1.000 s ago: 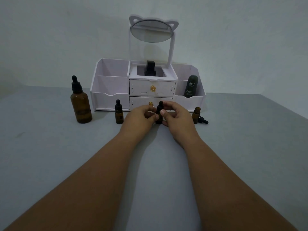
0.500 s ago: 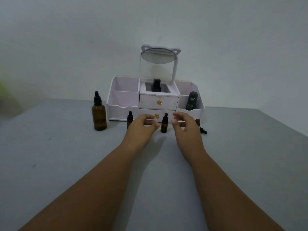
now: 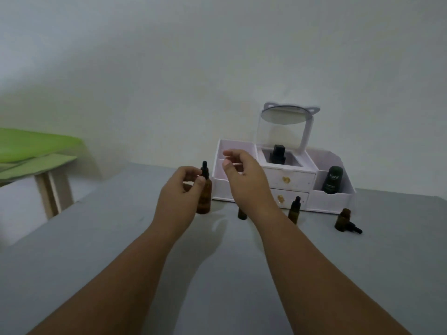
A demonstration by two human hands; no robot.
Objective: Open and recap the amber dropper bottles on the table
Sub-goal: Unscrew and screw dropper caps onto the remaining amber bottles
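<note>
A tall amber dropper bottle [image 3: 205,197] with a black cap stands left of the white organizer. My left hand [image 3: 177,189] is curled just in front of it, fingers near its neck, touching or nearly so; I cannot tell which. My right hand [image 3: 244,180] hovers open above and right of that bottle. One small amber bottle [image 3: 242,213] is mostly hidden behind my right wrist. Another small capped bottle [image 3: 295,209] stands in front of the drawers. At the right an uncapped small bottle [image 3: 342,220] stands with its black dropper cap [image 3: 353,227] lying beside it.
The white organizer [image 3: 333,199] with a mirror on top holds a black bottle [image 3: 278,154] in its middle tray and a dark green tube [image 3: 333,179] at the right. A green-topped wooden table [image 3: 36,151] stands off to the left. The grey tabletop [image 3: 217,262] extends toward me.
Both hands let go of the small middle bottle and moved left to the tall bottle. The view swung left and upward.
</note>
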